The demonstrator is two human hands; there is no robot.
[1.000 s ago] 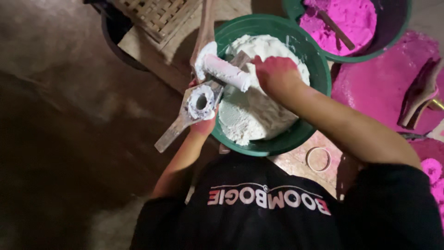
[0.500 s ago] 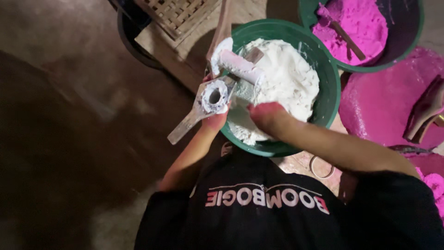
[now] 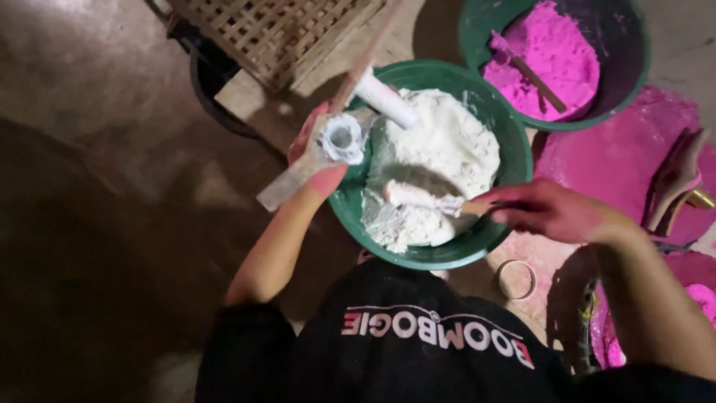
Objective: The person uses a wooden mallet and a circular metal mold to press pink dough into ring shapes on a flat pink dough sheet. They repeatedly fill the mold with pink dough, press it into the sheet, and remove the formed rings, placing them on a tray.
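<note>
White powder [image 3: 447,145] is filling the green basin [image 3: 514,160] below both hands.

The left hand [image 3: 317,153] is closing around a powder-caked tube mould [image 3: 339,142] over the basin's ten o'clock rim. The right hand [image 3: 552,213], at four o'clock, is pinching shut on a wooden-handled, powder-coated stick [image 3: 429,200] lying across the powder. A second basin [image 3: 623,82] of pink powder [image 3: 548,52] is sitting at one o'clock.
</note>
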